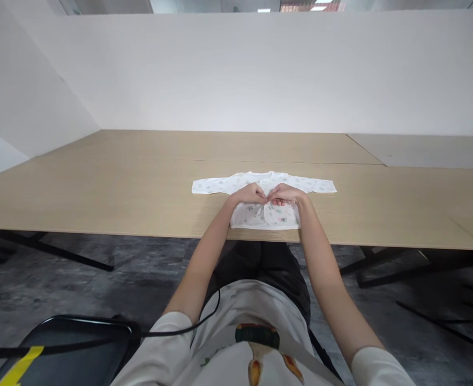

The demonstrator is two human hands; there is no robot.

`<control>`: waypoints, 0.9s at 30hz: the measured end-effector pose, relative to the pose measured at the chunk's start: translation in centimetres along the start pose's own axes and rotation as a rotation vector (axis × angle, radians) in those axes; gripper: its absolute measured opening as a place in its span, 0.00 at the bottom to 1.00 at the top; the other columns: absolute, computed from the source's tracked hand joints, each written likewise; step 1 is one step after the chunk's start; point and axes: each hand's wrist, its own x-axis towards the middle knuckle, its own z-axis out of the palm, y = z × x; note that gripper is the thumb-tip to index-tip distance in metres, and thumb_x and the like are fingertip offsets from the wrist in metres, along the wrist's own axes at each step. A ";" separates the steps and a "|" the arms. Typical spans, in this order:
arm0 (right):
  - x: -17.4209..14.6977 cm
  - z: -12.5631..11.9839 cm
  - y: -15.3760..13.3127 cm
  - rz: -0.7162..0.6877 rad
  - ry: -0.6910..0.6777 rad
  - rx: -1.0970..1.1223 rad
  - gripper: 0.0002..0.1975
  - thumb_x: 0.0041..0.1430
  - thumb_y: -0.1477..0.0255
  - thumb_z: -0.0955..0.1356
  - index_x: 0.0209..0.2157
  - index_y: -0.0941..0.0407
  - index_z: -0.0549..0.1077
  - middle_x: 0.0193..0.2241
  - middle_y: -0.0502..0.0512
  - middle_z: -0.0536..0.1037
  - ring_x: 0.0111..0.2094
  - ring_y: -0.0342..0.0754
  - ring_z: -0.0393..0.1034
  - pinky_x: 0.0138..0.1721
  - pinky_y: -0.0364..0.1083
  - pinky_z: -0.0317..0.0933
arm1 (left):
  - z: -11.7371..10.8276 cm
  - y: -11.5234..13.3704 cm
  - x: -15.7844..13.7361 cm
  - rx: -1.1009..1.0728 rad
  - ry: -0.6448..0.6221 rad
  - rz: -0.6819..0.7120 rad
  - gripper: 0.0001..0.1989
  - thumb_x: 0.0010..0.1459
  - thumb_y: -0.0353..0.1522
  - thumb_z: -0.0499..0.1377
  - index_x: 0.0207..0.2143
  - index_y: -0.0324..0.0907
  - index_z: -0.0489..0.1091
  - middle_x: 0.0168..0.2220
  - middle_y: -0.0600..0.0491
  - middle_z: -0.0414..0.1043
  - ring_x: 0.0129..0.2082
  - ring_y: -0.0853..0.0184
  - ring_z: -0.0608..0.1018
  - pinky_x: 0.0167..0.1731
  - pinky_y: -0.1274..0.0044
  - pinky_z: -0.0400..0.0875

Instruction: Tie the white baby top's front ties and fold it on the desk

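Note:
A small white baby shirt [244, 217] with a faint print lies flat on the wooden table, its long sleeves spread out to both sides. Its lower hem lies close to the table's front edge. My left hand [252, 193] and my right hand [282, 194] meet over the middle of the shirt's front. The fingers of both are pinched together on the fabric at the front opening, fingertips nearly touching. What exactly sits between the fingertips is too small to make out.
The light wooden table [140, 187] runs wide to both sides, with a white partition wall [236, 75] behind it. A black chair [79, 348] stands at lower left, and a dark cable [167, 333] crosses by my left arm. Black table legs [71, 254] show below.

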 end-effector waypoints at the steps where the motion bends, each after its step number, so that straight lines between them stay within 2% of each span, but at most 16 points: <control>1: -0.1 0.0 -0.1 0.014 0.015 0.004 0.12 0.42 0.71 0.75 0.15 0.60 0.72 0.10 0.50 0.67 0.13 0.37 0.55 0.13 0.38 0.51 | 0.0 0.0 0.0 0.003 0.002 0.003 0.14 0.43 0.38 0.63 0.26 0.35 0.77 0.20 0.54 0.69 0.21 0.74 0.66 0.23 0.80 0.59; 4: 0.0 0.1 -0.1 0.026 0.055 0.019 0.15 0.43 0.68 0.75 0.14 0.59 0.70 0.10 0.50 0.66 0.12 0.37 0.55 0.12 0.39 0.51 | -0.1 -0.1 0.1 -0.009 0.006 0.014 0.16 0.44 0.40 0.63 0.29 0.35 0.78 0.21 0.54 0.71 0.22 0.73 0.68 0.24 0.79 0.60; 8: 0.2 -0.2 0.1 0.009 0.051 0.007 0.12 0.46 0.72 0.73 0.15 0.59 0.70 0.11 0.50 0.66 0.12 0.38 0.55 0.13 0.39 0.49 | -0.7 -0.1 -0.1 -0.036 0.034 0.061 0.14 0.46 0.37 0.62 0.33 0.37 0.78 0.29 0.50 0.76 0.28 0.70 0.73 0.31 0.79 0.65; 11: -0.3 -0.6 0.2 0.028 0.058 -0.033 0.14 0.47 0.73 0.71 0.13 0.58 0.68 0.11 0.51 0.66 0.12 0.38 0.55 0.13 0.40 0.49 | -1.1 -0.5 -0.1 -0.014 0.210 0.023 0.12 0.49 0.33 0.59 0.35 0.38 0.78 0.35 0.49 0.78 0.34 0.68 0.75 0.36 0.78 0.68; 14: -0.8 -1.2 0.5 0.065 0.025 -0.094 0.15 0.45 0.72 0.73 0.13 0.58 0.68 0.10 0.50 0.65 0.11 0.37 0.51 0.13 0.40 0.46 | -1.1 -1.1 0.3 0.157 0.435 -0.125 0.12 0.49 0.29 0.57 0.35 0.38 0.78 0.36 0.48 0.78 0.36 0.66 0.76 0.39 0.77 0.68; 16: -0.8 -1.5 0.8 0.046 0.033 -0.101 0.13 0.45 0.70 0.73 0.15 0.58 0.69 0.10 0.49 0.64 0.11 0.36 0.49 0.13 0.41 0.44 | -0.9 -1.5 0.9 0.284 0.509 -0.229 0.13 0.49 0.27 0.56 0.35 0.39 0.78 0.35 0.48 0.78 0.36 0.65 0.76 0.39 0.76 0.68; 19: 0.4 -1.5 1.0 -0.044 0.198 -0.079 0.12 0.50 0.67 0.71 0.19 0.58 0.70 0.10 0.47 0.63 0.11 0.37 0.51 0.14 0.40 0.46 | -0.7 -2.0 2.1 0.363 0.508 -0.299 0.13 0.51 0.26 0.54 0.35 0.39 0.78 0.37 0.47 0.78 0.38 0.63 0.76 0.41 0.75 0.68; 22: 2.6 -0.6 0.8 -0.091 0.469 -0.176 0.11 0.53 0.68 0.69 0.21 0.58 0.70 0.14 0.50 0.67 0.16 0.41 0.61 0.19 0.40 0.54 | -0.7 -2.3 3.4 0.342 0.481 -0.329 0.14 0.51 0.25 0.53 0.36 0.40 0.78 0.41 0.46 0.78 0.42 0.63 0.76 0.43 0.75 0.67; 25: 4.9 0.7 0.1 -0.095 0.647 -0.419 0.10 0.53 0.65 0.69 0.27 0.59 0.73 0.26 0.57 0.76 0.30 0.48 0.71 0.30 0.42 0.61 | -0.7 -2.6 4.4 0.280 0.460 -0.366 0.15 0.52 0.25 0.53 0.38 0.40 0.78 0.44 0.47 0.77 0.43 0.63 0.76 0.44 0.75 0.67; 27: 5.9 1.6 -0.2 -0.064 0.696 -0.549 0.13 0.53 0.62 0.69 0.32 0.59 0.75 0.35 0.62 0.78 0.40 0.53 0.72 0.37 0.45 0.62 | -0.5 -2.9 4.8 0.273 0.474 -0.359 0.16 0.52 0.25 0.53 0.40 0.41 0.77 0.45 0.47 0.76 0.44 0.63 0.76 0.43 0.76 0.67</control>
